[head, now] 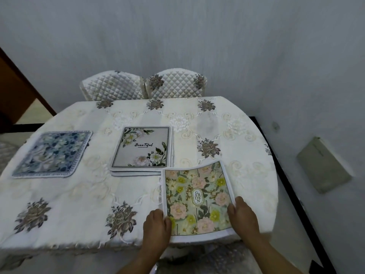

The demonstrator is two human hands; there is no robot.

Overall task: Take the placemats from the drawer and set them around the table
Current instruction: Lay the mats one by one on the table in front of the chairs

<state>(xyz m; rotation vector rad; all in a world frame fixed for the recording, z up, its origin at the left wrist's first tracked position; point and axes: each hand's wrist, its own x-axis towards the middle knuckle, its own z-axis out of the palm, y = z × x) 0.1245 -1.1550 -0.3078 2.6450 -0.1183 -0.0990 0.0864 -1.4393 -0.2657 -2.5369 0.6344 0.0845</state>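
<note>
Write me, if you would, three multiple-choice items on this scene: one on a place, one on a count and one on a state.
1. Where does the blue placemat lie?
A. on the floor
B. on the left part of the table
C. in a drawer

2. How many chair backs show beyond the table?
A. none
B. four
C. two

3. The Garden placemat is:
A. held by the left hand and the right hand
B. lying untouched
C. folded in half

Answers:
1. B: it lies flat at the table's left.
2. C: two quilted backs stand side by side at the far edge.
3. A: each hand holds one side of it near the table's near edge.
</note>
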